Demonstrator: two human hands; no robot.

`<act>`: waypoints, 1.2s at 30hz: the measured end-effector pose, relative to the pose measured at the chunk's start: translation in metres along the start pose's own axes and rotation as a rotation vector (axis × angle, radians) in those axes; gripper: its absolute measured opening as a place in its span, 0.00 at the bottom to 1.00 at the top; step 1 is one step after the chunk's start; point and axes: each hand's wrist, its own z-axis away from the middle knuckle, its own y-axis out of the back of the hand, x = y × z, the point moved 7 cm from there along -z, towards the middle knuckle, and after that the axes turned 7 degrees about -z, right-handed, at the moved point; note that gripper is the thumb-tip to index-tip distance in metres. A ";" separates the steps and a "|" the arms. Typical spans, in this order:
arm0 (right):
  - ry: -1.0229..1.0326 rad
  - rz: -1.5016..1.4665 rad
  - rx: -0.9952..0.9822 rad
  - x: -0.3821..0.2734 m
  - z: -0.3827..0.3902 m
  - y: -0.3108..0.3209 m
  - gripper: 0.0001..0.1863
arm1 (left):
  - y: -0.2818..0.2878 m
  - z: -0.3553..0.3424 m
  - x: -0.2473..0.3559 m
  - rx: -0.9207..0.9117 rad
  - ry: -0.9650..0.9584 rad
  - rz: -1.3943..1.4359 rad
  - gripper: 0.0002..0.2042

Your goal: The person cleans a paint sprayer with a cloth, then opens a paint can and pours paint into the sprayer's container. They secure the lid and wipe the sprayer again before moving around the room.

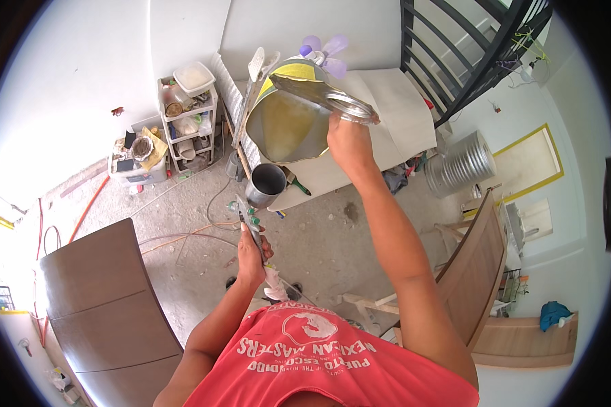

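My left hand (252, 259) is closed round the handle of a spray gun (243, 211) with green fittings. A grey metal cup (265, 184) sits on top of the gun, its round mouth facing up. White cloth or paper hangs just below that hand. Farther off, my right hand (352, 144) grips a metal can lid (349, 106) with shiny raised rings, tilted on edge. Right beside it is a large rounded container (285, 125) with a dull grey and yellowish inside. Whether lid and container touch, I cannot tell.
A cluttered white shelf cart (189, 122) stands at the far left. Brown panels flank me, one on the left (105, 298) and one on the right (474, 271). Hoses (88, 207) cross the concrete floor. A corrugated metal cylinder (460, 165) and black railing (455, 61) are at right.
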 end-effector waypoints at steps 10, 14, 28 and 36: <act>0.037 0.002 0.069 0.000 0.000 0.015 0.22 | -0.006 -0.002 0.002 -0.012 -0.003 -0.031 0.26; 0.011 0.003 0.060 0.002 -0.003 0.017 0.22 | -0.007 -0.006 -0.001 -0.014 0.010 -0.023 0.26; 0.036 0.048 0.076 0.017 -0.006 0.027 0.23 | -0.015 -0.012 -0.009 -0.035 0.037 -0.036 0.26; 0.032 0.061 0.074 0.023 -0.003 0.032 0.23 | -0.017 -0.013 -0.014 -0.040 0.039 -0.053 0.26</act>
